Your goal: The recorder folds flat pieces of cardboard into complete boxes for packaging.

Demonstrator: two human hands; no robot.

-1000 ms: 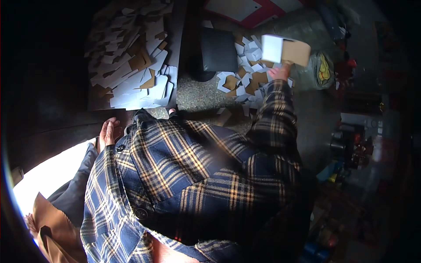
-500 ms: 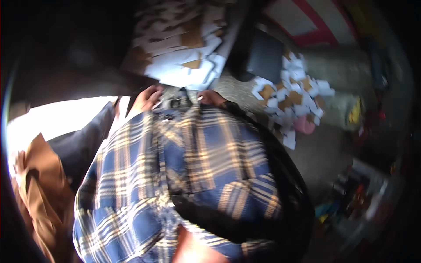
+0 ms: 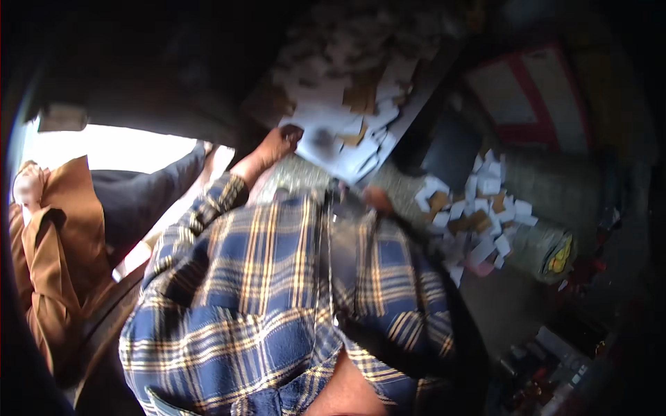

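My left hand (image 3: 279,143) reaches forward at the near left corner of a layered pile of white sheets and brown pieces (image 3: 333,149). Its fingers are curled in at the edge of the sheets; whether they grip a sheet is hidden. My right hand (image 3: 377,200) is low in front of my checked shirt, just beyond the shirt's front. It is smeared by motion and partly covered, so its fingers do not show. A dark blurred shape (image 3: 350,225) hangs at the shirt front beside it.
Small white and brown pieces (image 3: 485,208) lie scattered on the floor at the right, by a dark grey panel (image 3: 451,149). Beyond is a white board with red bands (image 3: 534,97). A person in brown clothing (image 3: 59,277) is at the left. Clutter (image 3: 555,360) lies lower right.
My left hand has moved away from my waist, forward to the pile's edge. My right hand stays near the shirt front. The view has turned, so the pile sits further right.
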